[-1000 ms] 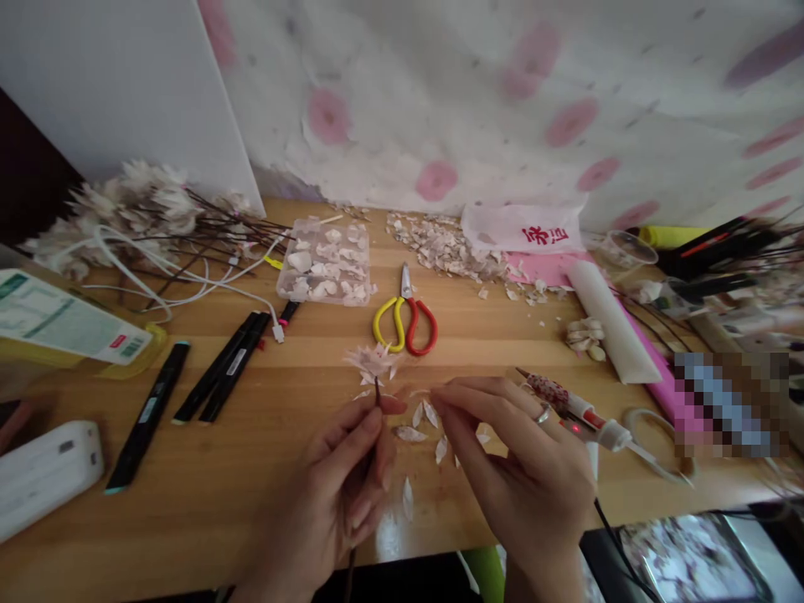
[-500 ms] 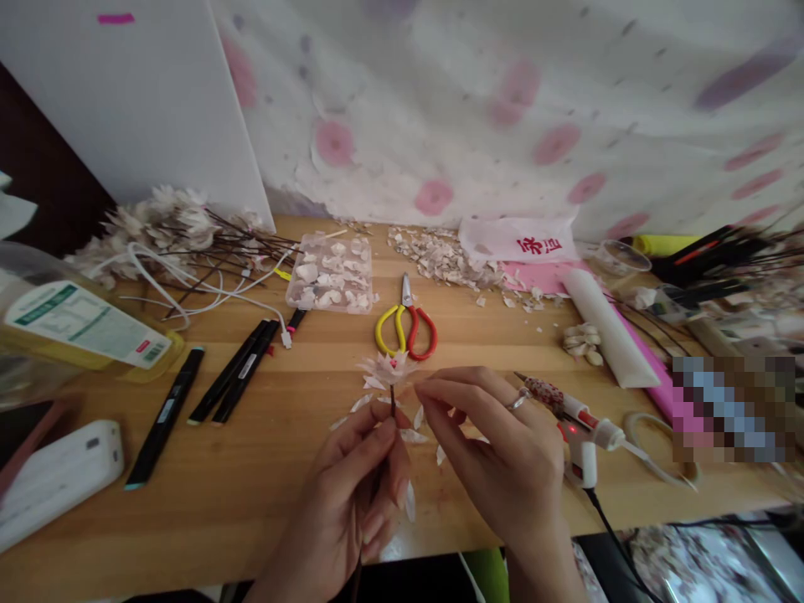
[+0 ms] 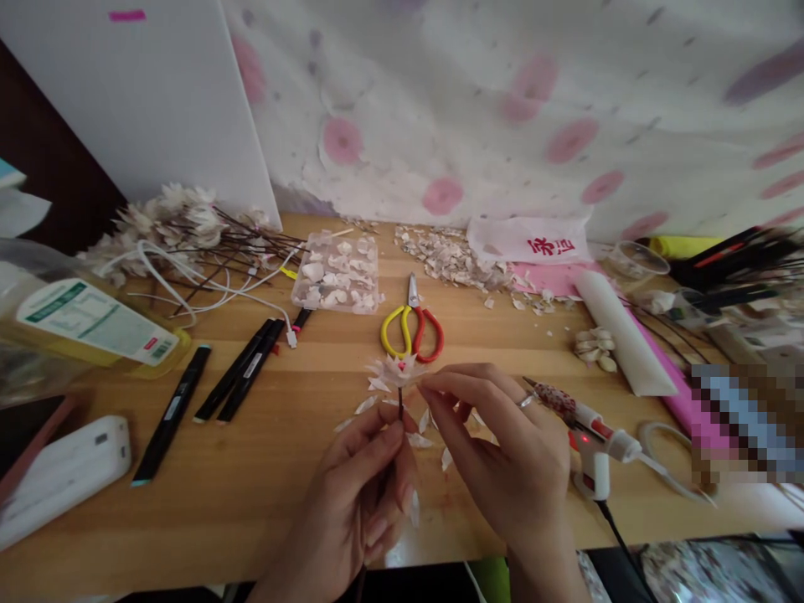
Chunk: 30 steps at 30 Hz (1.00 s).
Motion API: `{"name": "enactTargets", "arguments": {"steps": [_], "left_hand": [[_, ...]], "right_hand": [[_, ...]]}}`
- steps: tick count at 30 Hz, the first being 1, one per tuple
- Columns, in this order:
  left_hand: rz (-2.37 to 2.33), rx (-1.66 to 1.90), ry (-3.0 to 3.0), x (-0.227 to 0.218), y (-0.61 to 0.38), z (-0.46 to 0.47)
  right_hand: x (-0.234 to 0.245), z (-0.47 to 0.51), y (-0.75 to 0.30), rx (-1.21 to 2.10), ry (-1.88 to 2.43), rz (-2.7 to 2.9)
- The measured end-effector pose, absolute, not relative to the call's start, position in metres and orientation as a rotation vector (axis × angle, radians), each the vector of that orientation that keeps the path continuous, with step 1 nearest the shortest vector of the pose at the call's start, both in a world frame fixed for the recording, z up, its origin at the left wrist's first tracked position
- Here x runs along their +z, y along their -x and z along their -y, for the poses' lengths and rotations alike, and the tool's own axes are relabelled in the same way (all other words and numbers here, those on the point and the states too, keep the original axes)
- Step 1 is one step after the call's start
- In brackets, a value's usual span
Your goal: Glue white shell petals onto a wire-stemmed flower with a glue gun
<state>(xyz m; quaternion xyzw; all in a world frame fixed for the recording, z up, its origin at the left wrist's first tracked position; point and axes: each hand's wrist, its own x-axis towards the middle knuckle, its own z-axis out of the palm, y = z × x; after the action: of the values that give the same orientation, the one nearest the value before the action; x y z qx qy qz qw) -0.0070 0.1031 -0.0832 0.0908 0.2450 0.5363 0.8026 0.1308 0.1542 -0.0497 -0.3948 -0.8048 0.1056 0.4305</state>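
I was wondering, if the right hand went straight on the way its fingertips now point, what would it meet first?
Most likely the pale flower on the dark stem in the left hand. The right hand points towards its petals, though depth is unclear.

A small craft workspace at a wooden table (image 3: 276,511), with the look of a home corner.
Handicraft shows in the glue gun (image 3: 584,415), yellow-and-red-handled scissors (image 3: 412,295), black marker pens (image 3: 249,371), loose petals (image 3: 420,440), compartmented box (image 3: 301,302) of pale pieces, heaped flakes (image 3: 461,258) and bundled white flowers (image 3: 182,216) on thin dark stems; the blossom-printed sheet (image 3: 402,109) behind the table and the household-style bottle (image 3: 94,322) look domestic.
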Motion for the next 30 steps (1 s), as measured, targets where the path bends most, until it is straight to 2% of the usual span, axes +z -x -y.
{"name": "enactTargets", "arguments": {"steps": [13,23,30], "left_hand": [[-0.426,1.104,-0.17,-0.088,0.007,-0.108],[-0.216,1.096,-0.201,-0.097,0.017,-0.109],[-0.187,1.085,-0.256,-0.097,0.015,-0.113]], "right_hand": [[-0.051,-0.152,-0.132,0.243,1.091,1.896],[-0.063,-0.139,-0.125,0.374,0.878,1.892],[-0.062,-0.144,-0.123,0.322,0.876,1.864]]}}
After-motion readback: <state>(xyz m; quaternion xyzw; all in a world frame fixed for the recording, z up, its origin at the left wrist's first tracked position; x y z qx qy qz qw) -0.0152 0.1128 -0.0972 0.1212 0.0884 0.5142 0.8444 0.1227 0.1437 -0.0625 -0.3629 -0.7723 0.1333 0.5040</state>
